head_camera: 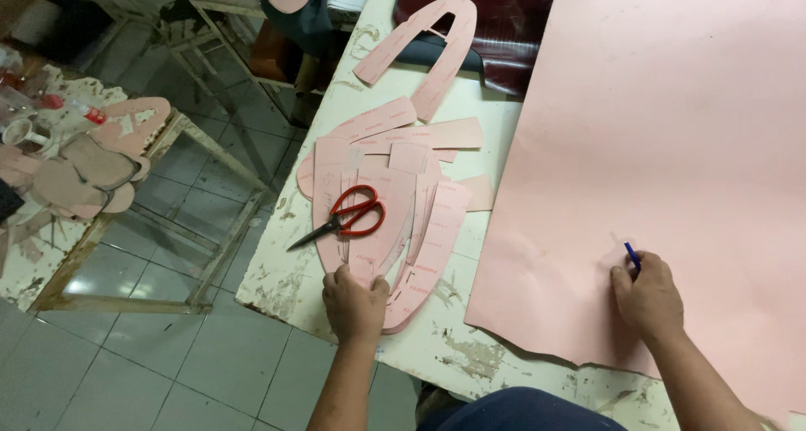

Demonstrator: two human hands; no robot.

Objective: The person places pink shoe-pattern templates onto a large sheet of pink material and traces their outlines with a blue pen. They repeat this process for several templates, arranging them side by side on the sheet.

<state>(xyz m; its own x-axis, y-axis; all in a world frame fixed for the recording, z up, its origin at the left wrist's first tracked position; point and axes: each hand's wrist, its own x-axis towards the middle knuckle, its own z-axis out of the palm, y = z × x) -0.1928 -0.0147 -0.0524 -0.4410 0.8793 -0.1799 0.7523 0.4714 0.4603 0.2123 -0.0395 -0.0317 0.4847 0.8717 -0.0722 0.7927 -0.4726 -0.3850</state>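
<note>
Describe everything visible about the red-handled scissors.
The scissors have two red loop handles and dark metal blades, shut or nearly so. They lie flat on top of the stack of pink paper pattern pieces, handles toward the right, tips pointing down-left past the stack's edge. No hand touches them; the left hand rests on the stack below them.

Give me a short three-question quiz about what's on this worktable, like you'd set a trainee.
1. True or false: the scissors with red handles lie on the stack of pink pattern pieces.
2. Which hand holds the blue pen? A left, B right.
3. What does the left hand rest on?

Key:
1. True.
2. B: the right hand holds it over the large pink sheet.
3. The near edge of the stack of pink pattern pieces.
</note>
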